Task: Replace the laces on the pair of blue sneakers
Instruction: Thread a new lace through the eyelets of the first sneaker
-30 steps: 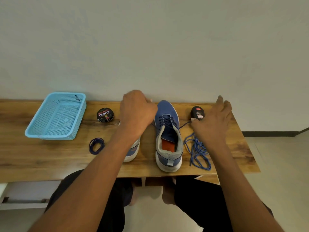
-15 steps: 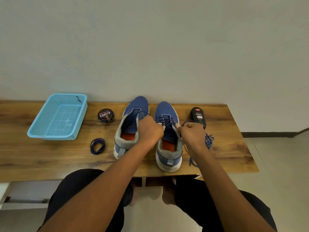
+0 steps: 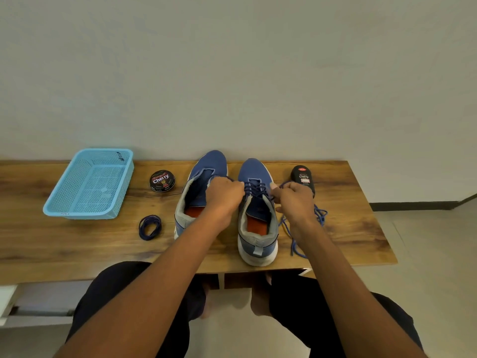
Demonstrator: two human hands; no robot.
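Dark lace (image 3: 255, 188) crosses only the front eyelets of the right sneaker (image 3: 256, 215), so that shoe looks partly laced; the left sneaker (image 3: 200, 192) shows no lace. Both shoes stand side by side mid-table (image 3: 77, 249). Each end of the lace is pinched, one by the left hand (image 3: 224, 196), one by the right hand (image 3: 294, 200). A coiled lace (image 3: 150, 226) waits nearby; loose blue lace (image 3: 304, 228) lies right. The basket (image 3: 89, 183) appears empty.

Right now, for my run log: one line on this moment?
stage: lacing right sneaker | left hand: holds lace | right hand: holds lace | left sneaker: unlaced
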